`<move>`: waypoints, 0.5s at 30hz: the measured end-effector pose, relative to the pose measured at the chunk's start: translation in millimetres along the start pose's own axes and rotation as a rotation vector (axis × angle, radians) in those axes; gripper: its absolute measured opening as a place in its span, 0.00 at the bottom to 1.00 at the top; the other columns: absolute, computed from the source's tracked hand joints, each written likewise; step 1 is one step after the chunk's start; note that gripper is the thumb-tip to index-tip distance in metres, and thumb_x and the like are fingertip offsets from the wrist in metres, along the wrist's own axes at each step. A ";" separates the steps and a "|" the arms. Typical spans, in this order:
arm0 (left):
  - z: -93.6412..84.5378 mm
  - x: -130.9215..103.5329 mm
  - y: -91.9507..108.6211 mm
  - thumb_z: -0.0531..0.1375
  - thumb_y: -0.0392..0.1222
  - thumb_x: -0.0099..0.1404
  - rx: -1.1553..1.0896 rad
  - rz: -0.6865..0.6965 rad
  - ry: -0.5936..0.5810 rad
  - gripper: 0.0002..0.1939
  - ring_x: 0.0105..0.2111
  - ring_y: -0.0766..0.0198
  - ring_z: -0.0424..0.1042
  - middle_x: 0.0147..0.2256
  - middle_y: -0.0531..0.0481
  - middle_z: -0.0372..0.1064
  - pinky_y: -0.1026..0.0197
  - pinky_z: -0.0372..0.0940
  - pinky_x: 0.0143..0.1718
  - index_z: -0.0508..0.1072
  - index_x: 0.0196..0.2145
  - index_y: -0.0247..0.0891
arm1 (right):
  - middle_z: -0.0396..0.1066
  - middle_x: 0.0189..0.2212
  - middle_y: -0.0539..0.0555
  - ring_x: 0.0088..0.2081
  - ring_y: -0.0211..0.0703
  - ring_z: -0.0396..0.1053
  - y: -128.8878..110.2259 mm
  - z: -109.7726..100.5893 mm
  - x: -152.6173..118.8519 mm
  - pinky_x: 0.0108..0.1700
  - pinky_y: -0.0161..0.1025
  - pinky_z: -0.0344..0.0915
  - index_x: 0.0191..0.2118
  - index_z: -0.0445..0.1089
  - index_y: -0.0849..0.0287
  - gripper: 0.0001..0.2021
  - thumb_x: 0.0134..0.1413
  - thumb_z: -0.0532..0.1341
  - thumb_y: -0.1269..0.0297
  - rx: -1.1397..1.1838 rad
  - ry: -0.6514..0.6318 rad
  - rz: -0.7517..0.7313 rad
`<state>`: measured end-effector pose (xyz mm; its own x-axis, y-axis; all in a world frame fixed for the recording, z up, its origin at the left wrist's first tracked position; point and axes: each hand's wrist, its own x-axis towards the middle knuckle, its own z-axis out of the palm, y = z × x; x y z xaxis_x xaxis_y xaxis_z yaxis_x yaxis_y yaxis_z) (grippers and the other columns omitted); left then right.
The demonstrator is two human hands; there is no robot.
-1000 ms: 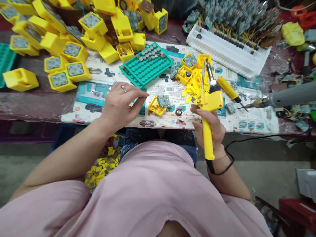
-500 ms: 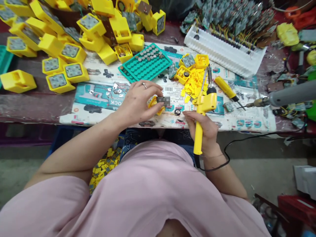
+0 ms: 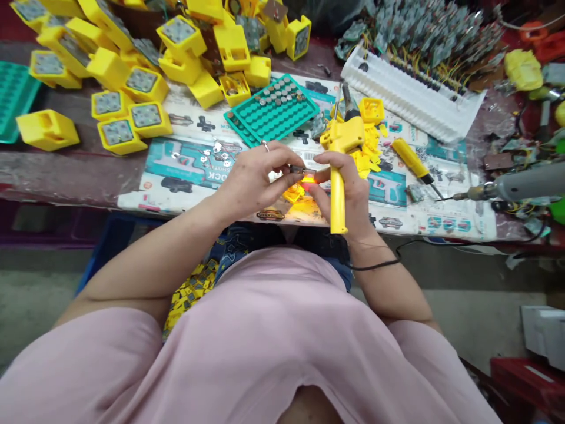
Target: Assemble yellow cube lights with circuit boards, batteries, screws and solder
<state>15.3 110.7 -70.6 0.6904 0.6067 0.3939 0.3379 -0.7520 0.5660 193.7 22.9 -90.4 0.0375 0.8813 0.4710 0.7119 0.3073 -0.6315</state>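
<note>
My left hand (image 3: 249, 179) pinches a small dark circuit board (image 3: 296, 169) between thumb and fingers, low over the table. My right hand (image 3: 353, 194) is wrapped round a yellow soldering gun (image 3: 342, 136), its tip pointing away from me. The thumb and forefinger of that hand also reach the board's right end. An orange-red light (image 3: 309, 181) glows between the two hands' fingertips; its source is mostly hidden. Just below the fingers lies a small yellow plastic housing (image 3: 293, 192), lit by the glow.
Ahead is a green tray (image 3: 265, 121) with round metal cells. Yellow cases (image 3: 148, 118) pile up at left. A white foam rack (image 3: 397, 97) with wired boards stands at back right. A yellow-handled screwdriver (image 3: 410, 159) and a grey electric screwdriver (image 3: 507, 189) are to the right.
My right hand has brought the soldering gun left and up to my left hand, and its fingers now meet the board. An orange glow has come on there. The view has shifted slightly.
</note>
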 end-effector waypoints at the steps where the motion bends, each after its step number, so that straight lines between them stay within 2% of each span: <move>1: -0.1 -0.1 -1.2 0.57 0.45 0.67 -0.015 0.004 0.006 0.10 0.35 0.63 0.75 0.35 0.50 0.77 0.61 0.69 0.39 0.76 0.38 0.39 | 0.75 0.42 0.50 0.37 0.37 0.77 -0.2 -0.5 0.8 0.40 0.36 0.75 0.51 0.62 0.53 0.13 0.63 0.60 0.58 0.002 -0.009 -0.004; 8: 1.0 -4.2 -4.0 0.57 0.42 0.65 -0.178 -0.046 -0.013 0.15 0.37 0.65 0.76 0.43 0.47 0.77 0.62 0.70 0.43 0.74 0.48 0.36 | 0.75 0.44 0.49 0.38 0.37 0.77 3.2 0.1 4.0 0.40 0.35 0.75 0.49 0.63 0.51 0.14 0.60 0.64 0.58 0.139 0.022 -0.001; 12: -0.6 -5.0 -3.4 0.57 0.42 0.65 -0.182 -0.086 -0.009 0.13 0.36 0.66 0.75 0.40 0.49 0.77 0.63 0.70 0.42 0.76 0.44 0.37 | 0.75 0.47 0.49 0.42 0.39 0.78 6.7 -5.5 3.6 0.44 0.37 0.76 0.50 0.64 0.49 0.15 0.60 0.64 0.57 0.168 -0.007 0.059; 15: -1.6 -7.2 -4.1 0.57 0.44 0.65 -0.164 -0.126 0.020 0.13 0.35 0.67 0.74 0.39 0.49 0.77 0.63 0.69 0.41 0.76 0.43 0.36 | 0.77 0.41 0.47 0.41 0.39 0.79 10.6 -13.9 -0.9 0.44 0.38 0.76 0.51 0.65 0.49 0.13 0.62 0.62 0.60 0.146 0.030 0.058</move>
<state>7.9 109.9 -74.6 0.6358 0.6996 0.3261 0.3111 -0.6189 0.7212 210.9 20.4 -89.0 0.0982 0.8886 0.4481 0.5989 0.3069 -0.7397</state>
